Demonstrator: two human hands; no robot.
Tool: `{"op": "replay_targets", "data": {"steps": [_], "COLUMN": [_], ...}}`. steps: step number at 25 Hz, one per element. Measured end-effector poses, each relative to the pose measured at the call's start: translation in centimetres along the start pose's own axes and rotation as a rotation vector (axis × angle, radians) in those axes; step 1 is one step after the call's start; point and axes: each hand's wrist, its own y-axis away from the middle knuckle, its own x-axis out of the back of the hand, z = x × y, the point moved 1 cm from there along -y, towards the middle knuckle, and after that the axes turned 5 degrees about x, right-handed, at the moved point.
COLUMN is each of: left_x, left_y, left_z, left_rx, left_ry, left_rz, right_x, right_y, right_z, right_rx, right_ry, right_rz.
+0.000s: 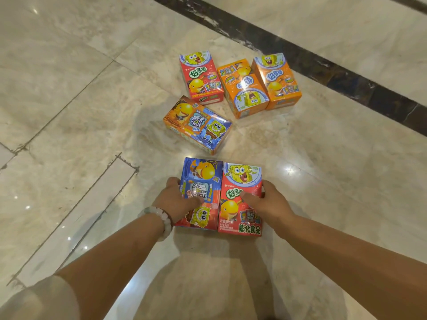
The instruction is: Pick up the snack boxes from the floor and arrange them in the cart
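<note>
Hands grip blue box, red box together.

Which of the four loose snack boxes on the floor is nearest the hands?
The orange-and-blue cardboard box lying askew, just beyond the held pair. The red box and two orange boxes sit farther off in a row.

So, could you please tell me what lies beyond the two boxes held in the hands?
Beyond the held pair, blue box and red box, four more boxes lie on the marble floor: a tilted orange one, then one red and two orange. No cart shows.
</note>
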Motion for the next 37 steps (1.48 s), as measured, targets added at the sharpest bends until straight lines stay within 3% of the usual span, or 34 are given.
{"op": "replay_targets", "data": {"steps": [6,13,19,23,26,31,37], "left_x": [0.9,11.4,25.6,32.7,35.9,37.2,35.8], "left_y": [0.3,7.1,28.2,46.0,58.8,74.8,84.5], "left_z": [2.2,15.2,34.8,50.3,60.1,68.7,69.9], "left_rx": [0.017,-0.114,-0.310,-0.549,-0.763,-1.054,-1.229], "left_ry": [0.589,0.573,0.420,0.422,0.364,0.313,0.238], "left_rz": [-0.110,-0.088,-0.164,-0.185,-0.207,-0.331,-0.523], "right_x": [1.4,9.4,24.9,38.7,48.4,57.0,57.6], "right_y": [-0.7,3.9,20.2,35.3,47.4,62.9,75.9], "right_z": [-2.2,-15.7,-35.9,-49.7,-57.5,-62.6,-60.3], "right_rx": [0.071,0.248,0.325,0.459,0.573,0.723,0.777], "right_ry": [-0.433,-0.467,-0.494,-0.471,-0.446,-0.412,-0.446], "right_rz": [-0.065,-0.024,-0.005,0.083,0.242,0.537,0.837]}}
